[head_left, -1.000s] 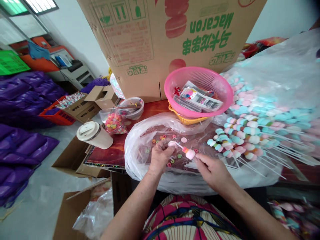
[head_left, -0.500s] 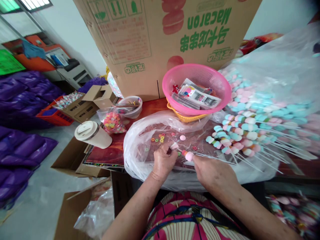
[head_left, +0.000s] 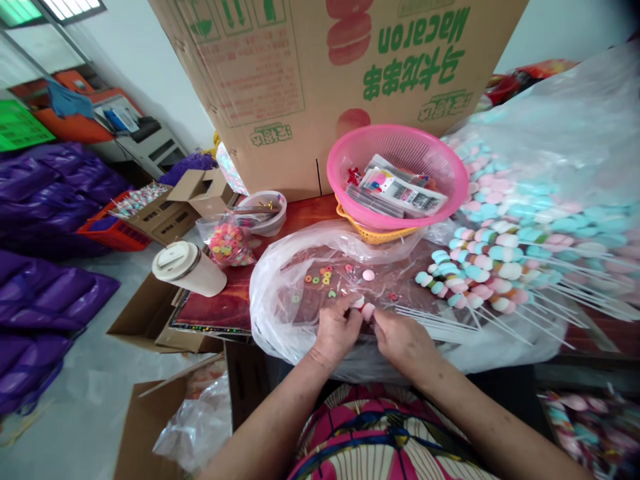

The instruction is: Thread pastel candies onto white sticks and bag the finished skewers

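Note:
My left hand [head_left: 338, 330] and my right hand [head_left: 403, 340] meet over a clear plastic sheet [head_left: 280, 280]. Both are closed in a pinch on a white stick with pink and white marshmallow pieces [head_left: 364, 307] held between their fingertips. Small coloured ring candies [head_left: 320, 277] and a loose pink disc [head_left: 369, 275] lie on the sheet just beyond my fingers. A row of finished pastel marshmallow skewers [head_left: 475, 273] lies to the right, sticks pointing right.
A pink basket [head_left: 435, 157] holding packets sits on a yellow basket, in front of a big cardboard box [head_left: 310, 80]. To the left lie a bag of ring candies [head_left: 227, 243], a bowl [head_left: 267, 213] and a lidded cup [head_left: 187, 267]. Open cartons stand on the floor.
My hands have drawn together. The white piece in my left hand has slid along the stick up against the pink piece by my right hand. The stick has moved nearer to me.

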Demonstrator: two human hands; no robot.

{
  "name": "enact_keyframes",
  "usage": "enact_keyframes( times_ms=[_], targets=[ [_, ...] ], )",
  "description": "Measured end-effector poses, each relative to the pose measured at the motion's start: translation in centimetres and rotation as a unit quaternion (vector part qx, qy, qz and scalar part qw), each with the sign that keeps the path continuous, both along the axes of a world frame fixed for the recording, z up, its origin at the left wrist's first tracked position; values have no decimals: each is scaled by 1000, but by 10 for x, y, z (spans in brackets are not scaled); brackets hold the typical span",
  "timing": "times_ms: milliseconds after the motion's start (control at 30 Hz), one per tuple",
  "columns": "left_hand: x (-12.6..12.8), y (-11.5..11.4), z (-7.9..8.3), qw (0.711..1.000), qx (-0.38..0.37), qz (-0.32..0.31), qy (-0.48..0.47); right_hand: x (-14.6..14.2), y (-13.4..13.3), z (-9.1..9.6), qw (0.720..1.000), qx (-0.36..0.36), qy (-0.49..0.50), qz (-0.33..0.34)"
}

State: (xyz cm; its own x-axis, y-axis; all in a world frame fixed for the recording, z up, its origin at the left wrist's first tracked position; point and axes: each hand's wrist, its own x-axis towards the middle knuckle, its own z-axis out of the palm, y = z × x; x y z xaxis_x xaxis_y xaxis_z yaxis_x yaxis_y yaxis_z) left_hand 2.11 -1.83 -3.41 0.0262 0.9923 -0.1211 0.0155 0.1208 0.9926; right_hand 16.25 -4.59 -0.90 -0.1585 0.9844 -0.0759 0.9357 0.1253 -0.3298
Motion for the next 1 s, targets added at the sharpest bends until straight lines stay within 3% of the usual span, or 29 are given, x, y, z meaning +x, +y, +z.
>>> enact_keyframes(
  times_ms=[67, 167, 233, 333, 400, 533, 600, 700, 767, 800, 833, 900, 967, 1000],
  targets=[
    [-2, -3, 3, 994, -40, -9, -106, 4, 4, -5, 996, 13, 92, -18],
    [-2, 1, 14, 947, -126, 30, -293, 4, 4, -2, 979, 20, 201, -25],
    [0, 7, 20, 921, -174, 27, -348, -1, 0, 2, 969, 1, 249, 2],
    [8, 12, 24, 916, -191, 27, -353, -8, -8, 1, 960, -38, 277, 2],
    [15, 10, 21, 919, -174, 69, -346, -10, -12, -6, 959, -40, 279, -18],
    [34, -5, 8, 909, -168, 153, -350, -15, -13, -23, 961, 13, 277, 3],
    [38, -10, 3, 911, -167, 158, -343, -16, -9, -28, 965, 28, 261, -6],
    [25, -1, 4, 957, -126, 102, -240, -9, 1, -25, 968, 15, 249, -25],
    [5, 14, 9, 993, -49, 75, -74, 0, 6, -20, 967, 17, 251, -37],
    [-7, 24, 12, 996, -6, 80, 33, 5, 8, -17, 967, 21, 250, -43],
    [-18, 34, 15, 985, 22, 79, 154, 9, 8, -16, 968, 25, 247, -45],
    [-34, 51, 16, 931, 41, 13, 361, 13, 7, -15, 971, 28, 236, -39],
    [-40, 60, 15, 877, 49, -45, 476, 12, 4, -17, 975, 32, 219, -30],
    [-41, 62, 13, 863, 52, -54, 499, 10, 3, -18, 978, 36, 205, -29]
  ],
)
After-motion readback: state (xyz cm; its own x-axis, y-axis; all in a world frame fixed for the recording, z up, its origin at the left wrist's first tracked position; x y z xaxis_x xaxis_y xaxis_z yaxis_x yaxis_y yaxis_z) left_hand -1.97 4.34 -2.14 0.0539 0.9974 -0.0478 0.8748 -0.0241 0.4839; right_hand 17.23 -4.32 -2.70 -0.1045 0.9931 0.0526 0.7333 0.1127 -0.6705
